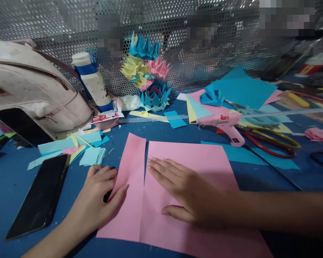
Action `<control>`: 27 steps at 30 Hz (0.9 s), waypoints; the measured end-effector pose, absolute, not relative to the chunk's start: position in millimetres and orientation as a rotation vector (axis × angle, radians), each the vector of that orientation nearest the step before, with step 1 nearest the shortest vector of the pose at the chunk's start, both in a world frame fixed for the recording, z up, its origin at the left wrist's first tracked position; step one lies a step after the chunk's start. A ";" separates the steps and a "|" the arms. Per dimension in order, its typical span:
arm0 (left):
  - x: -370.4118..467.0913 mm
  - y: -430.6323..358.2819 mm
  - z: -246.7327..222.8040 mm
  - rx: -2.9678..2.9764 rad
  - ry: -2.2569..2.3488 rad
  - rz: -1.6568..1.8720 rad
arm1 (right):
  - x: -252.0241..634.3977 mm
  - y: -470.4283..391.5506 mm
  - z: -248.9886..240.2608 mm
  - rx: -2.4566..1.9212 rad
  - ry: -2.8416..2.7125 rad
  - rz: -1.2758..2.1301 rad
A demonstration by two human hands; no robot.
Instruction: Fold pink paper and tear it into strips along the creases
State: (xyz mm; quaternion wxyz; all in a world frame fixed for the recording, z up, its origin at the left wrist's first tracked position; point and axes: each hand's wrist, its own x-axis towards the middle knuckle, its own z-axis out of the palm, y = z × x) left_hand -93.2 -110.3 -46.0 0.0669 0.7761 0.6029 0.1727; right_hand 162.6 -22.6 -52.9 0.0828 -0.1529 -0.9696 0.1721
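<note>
A sheet of pink paper (212,161) lies on the blue table in front of me. From its far edge a tear runs about halfway toward me, and a crease carries on to the near edge. Left of the tear is a pink strip (133,157), its far end lifted a little. My left hand (102,195) holds the strip's left edge, thumb on top and fingers curled at the side. Spread flat with fingers stretched out, my right hand (180,190) presses on the larger part, just right of the tear.
A phone (39,197) lies left, near light blue paper squares (92,156). A backpack (40,86), bottle (94,82) and folded-paper flowers (153,93) stand behind. Back right are a pink glue gun (223,123), red-handled scissors (271,147) and blue paper (239,87).
</note>
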 end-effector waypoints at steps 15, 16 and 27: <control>-96.1 -107.3 -44.1 2.456 1.729 0.476 | 167.3 -25.6 -52.6 -0.393 -2.886 0.419; -95.9 -107.1 -42.8 2.442 1.732 0.480 | 167.8 -25.4 -54.0 -0.372 -2.869 0.407; -106.8 -128.2 -43.3 2.292 1.808 0.498 | 174.8 -41.2 -44.8 -0.288 -2.863 0.611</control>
